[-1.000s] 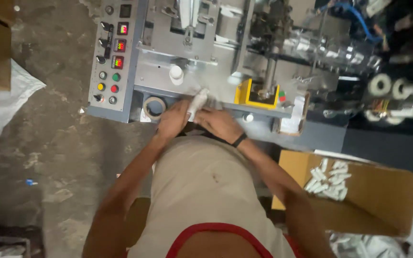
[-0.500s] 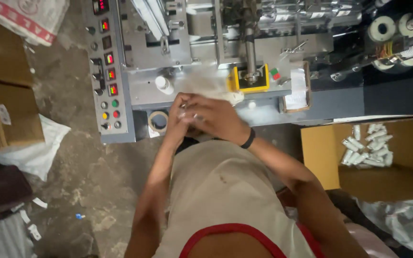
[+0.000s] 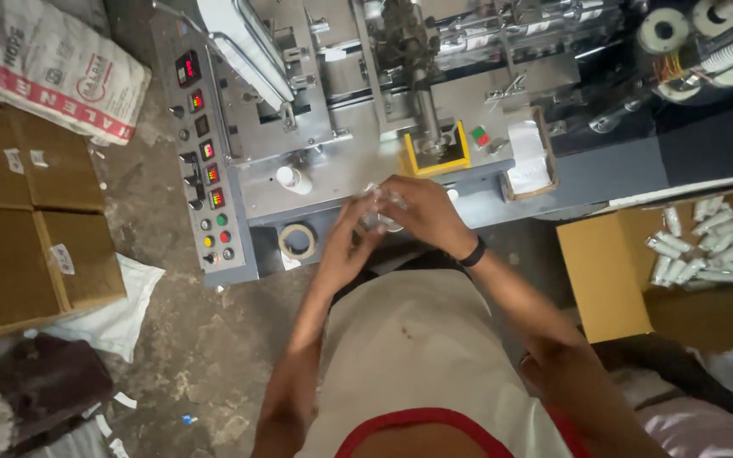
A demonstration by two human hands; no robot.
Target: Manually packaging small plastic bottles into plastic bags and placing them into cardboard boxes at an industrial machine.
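1. 1 small clear packet (image 3: pixel 381 206) is pinched between 2 hands, left hand (image 3: pixel 343 246) and right hand (image 3: pixel 424 214), both closed on it, above the packing machine (image 3: pixel 332 161).
2. 1 tape roll (image 3: pixel 297 241) lies just beside the left hand.
3. 1 open carton (image 3: pixel 612 271) of white packets is seen at right.

Left hand (image 3: pixel 345 246), right hand (image 3: pixel 422 212) raised together, fingers curled, forearms converging.

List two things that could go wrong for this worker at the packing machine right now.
1. Both hands, left hand and right hand, work a small clear plastic packet close to the grey metal packing machine; fingers might get caught.
2. The packet could slip onto the littered concrete floor.
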